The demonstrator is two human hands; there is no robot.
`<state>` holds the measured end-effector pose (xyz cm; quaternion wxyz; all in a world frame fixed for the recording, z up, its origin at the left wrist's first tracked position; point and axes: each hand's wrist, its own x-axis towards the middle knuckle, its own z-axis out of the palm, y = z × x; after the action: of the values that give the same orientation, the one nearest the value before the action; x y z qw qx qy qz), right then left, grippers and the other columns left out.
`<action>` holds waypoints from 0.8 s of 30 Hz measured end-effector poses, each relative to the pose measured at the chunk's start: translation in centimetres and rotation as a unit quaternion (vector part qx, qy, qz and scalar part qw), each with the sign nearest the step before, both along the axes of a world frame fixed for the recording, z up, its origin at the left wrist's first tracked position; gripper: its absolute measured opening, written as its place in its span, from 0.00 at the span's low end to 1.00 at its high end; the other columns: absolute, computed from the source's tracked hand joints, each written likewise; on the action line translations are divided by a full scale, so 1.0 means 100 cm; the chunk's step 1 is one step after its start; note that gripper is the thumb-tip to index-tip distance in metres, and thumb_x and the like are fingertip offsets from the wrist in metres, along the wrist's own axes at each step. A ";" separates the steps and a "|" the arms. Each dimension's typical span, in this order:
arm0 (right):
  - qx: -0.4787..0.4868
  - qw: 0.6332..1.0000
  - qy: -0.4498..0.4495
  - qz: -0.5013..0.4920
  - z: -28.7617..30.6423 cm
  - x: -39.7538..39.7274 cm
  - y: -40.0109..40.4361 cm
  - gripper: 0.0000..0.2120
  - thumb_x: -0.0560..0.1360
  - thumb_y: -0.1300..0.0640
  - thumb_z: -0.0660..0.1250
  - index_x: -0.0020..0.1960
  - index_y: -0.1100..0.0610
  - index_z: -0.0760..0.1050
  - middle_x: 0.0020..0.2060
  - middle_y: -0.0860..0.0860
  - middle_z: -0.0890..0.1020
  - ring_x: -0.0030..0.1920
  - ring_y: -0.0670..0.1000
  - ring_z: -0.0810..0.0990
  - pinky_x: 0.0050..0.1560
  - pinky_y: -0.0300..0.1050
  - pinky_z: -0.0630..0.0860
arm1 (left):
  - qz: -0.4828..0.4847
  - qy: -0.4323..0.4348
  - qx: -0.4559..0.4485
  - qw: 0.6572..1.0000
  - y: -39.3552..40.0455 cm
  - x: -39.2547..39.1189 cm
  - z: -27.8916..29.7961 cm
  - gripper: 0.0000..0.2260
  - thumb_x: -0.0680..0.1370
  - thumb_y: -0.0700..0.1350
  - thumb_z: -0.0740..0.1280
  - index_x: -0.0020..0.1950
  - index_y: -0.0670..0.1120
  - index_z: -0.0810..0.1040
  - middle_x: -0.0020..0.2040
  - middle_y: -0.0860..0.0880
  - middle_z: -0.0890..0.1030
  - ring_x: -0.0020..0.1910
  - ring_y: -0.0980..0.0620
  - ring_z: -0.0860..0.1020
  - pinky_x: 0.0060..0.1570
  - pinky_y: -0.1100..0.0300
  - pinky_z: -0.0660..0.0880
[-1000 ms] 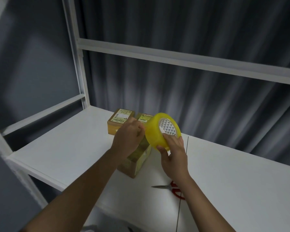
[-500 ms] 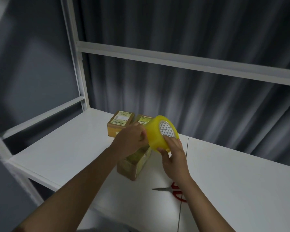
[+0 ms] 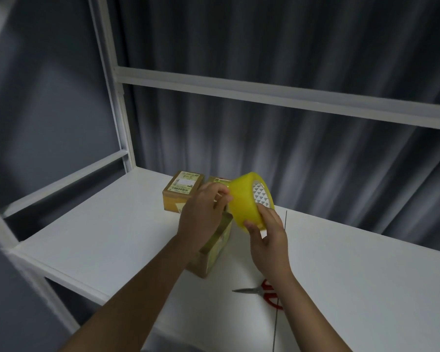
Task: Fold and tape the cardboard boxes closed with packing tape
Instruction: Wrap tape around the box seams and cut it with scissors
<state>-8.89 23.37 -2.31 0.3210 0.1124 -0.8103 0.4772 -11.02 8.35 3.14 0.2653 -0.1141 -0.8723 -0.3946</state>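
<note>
Both hands, left hand (image 3: 203, 212) and right hand (image 3: 268, 237), grip the tape roll (image 3: 247, 201) above closed boxes (image 3: 183, 191).

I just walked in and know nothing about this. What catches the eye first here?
A bright yellow roll of packing tape, held up mid-frame by the right hand while the left hand picks at its edge. Beneath them, cardboard boxes sit on a white table; red-handled scissors lie nearer the person.

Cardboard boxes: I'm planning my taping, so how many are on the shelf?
3. One labelled box at the back left, a second box beside it, mostly hidden by the left hand, and a nearer box under that forearm.
</note>
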 end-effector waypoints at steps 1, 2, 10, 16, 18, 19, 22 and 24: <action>0.001 1.000 0.011 0.002 0.000 0.000 0.000 0.22 0.74 0.52 0.66 0.63 0.65 0.74 0.60 0.60 0.77 0.59 0.54 0.73 0.61 0.61 0.72 | -0.008 -0.018 0.009 1.000 0.000 -0.001 0.001 0.08 0.79 0.48 0.63 0.52 0.45 0.78 0.48 0.53 0.77 0.45 0.57 0.74 0.41 0.72 0.68; 0.004 1.000 0.023 0.003 0.000 0.000 0.000 0.23 0.75 0.50 0.65 0.63 0.64 0.74 0.59 0.60 0.78 0.59 0.54 0.74 0.60 0.66 0.72 | -0.017 -0.032 0.021 0.999 -0.002 -0.002 0.002 0.06 0.79 0.47 0.64 0.51 0.46 0.77 0.48 0.52 0.77 0.44 0.57 0.75 0.41 0.71 0.69; 0.021 0.999 0.029 0.014 -0.010 0.000 -0.001 0.22 0.75 0.44 0.60 0.65 0.52 0.69 0.60 0.60 0.77 0.61 0.60 0.75 0.57 0.69 0.73 | -0.006 -0.082 0.035 0.996 -0.006 -0.003 0.000 0.04 0.76 0.47 0.67 0.42 0.50 0.77 0.49 0.50 0.73 0.43 0.58 0.72 0.42 0.69 0.68; 0.033 0.999 0.035 -0.009 -0.012 0.002 -0.004 0.21 0.75 0.49 0.63 0.66 0.55 0.70 0.60 0.61 0.78 0.60 0.65 0.76 0.56 0.68 0.74 | 0.034 -0.068 0.019 0.997 -0.002 0.002 -0.001 0.09 0.77 0.49 0.67 0.53 0.47 0.80 0.57 0.49 0.72 0.52 0.51 0.73 0.46 0.65 0.69; 0.043 0.998 0.040 -0.008 -0.011 0.003 -0.005 0.20 0.75 0.48 0.61 0.65 0.51 0.66 0.61 0.60 0.78 0.61 0.64 0.76 0.58 0.67 0.74 | 0.038 -0.061 0.014 0.997 -0.001 0.003 -0.001 0.09 0.77 0.49 0.67 0.53 0.46 0.79 0.58 0.48 0.72 0.52 0.49 0.75 0.45 0.65 0.70; 0.046 0.998 0.039 -0.009 -0.010 0.002 -0.006 0.20 0.75 0.48 0.61 0.65 0.51 0.65 0.61 0.60 0.78 0.61 0.64 0.76 0.61 0.65 0.72 | 0.041 -0.059 0.011 0.997 -0.001 0.003 -0.001 0.08 0.77 0.49 0.67 0.53 0.46 0.79 0.58 0.48 0.73 0.51 0.49 0.75 0.43 0.65 0.70; 0.067 0.996 0.048 -0.031 -0.011 -0.001 -0.004 0.20 0.75 0.52 0.66 0.65 0.51 0.66 0.59 0.59 0.79 0.60 0.63 0.77 0.67 0.60 0.62 | 0.037 -0.065 0.003 0.997 -0.001 0.002 -0.003 0.08 0.78 0.48 0.65 0.53 0.46 0.79 0.59 0.47 0.73 0.49 0.49 0.76 0.39 0.66 0.69; 0.075 0.995 0.054 -0.041 -0.011 -0.002 -0.004 0.21 0.74 0.56 0.67 0.64 0.51 0.66 0.58 0.58 0.80 0.59 0.62 0.77 0.66 0.61 0.62 | 0.031 -0.075 0.005 0.997 -0.001 0.000 -0.004 0.08 0.78 0.47 0.66 0.52 0.45 0.78 0.59 0.47 0.72 0.51 0.49 0.75 0.43 0.64 0.70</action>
<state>-9.12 22.96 -3.41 0.3741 0.1287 -0.8291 0.3951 -11.04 8.24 2.73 0.2119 -0.0555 -0.8907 -0.3982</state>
